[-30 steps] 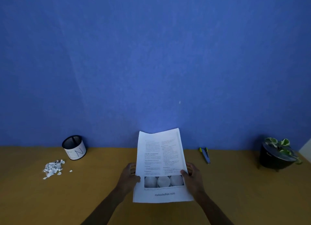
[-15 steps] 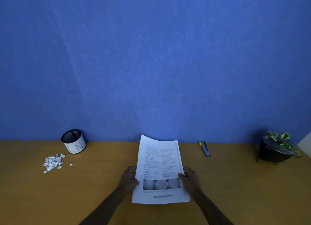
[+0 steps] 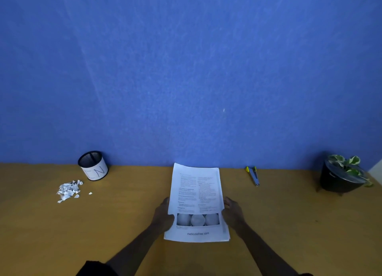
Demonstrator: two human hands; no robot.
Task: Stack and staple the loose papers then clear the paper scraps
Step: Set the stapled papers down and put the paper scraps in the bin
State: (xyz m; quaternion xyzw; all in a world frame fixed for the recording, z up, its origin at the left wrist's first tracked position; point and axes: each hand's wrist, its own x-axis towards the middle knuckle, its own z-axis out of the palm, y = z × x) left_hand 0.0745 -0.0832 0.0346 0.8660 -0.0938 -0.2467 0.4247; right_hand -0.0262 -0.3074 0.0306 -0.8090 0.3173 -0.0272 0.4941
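A stack of printed white papers [image 3: 196, 195] is held in the middle of the wooden desk [image 3: 124, 224], its near edge low over the desk and its far end slightly raised. My left hand [image 3: 163, 216] grips the stack's left edge and my right hand [image 3: 233, 213] grips its right edge. A blue stapler with yellow tips [image 3: 253, 175] lies to the right, near the wall. A pile of white paper scraps [image 3: 68, 190] lies at the left, in front of a black mesh bin [image 3: 93, 165] with a white label.
A blue wall [image 3: 186, 69] rises straight behind the desk. A dark pot with a green and white plant [image 3: 341, 176] stands at the far right. Bare desk lies on both sides of the papers.
The paper stack has tipped back from nearly upright to lying lower and flatter toward the desk. Both hands keep their grip on its sides.
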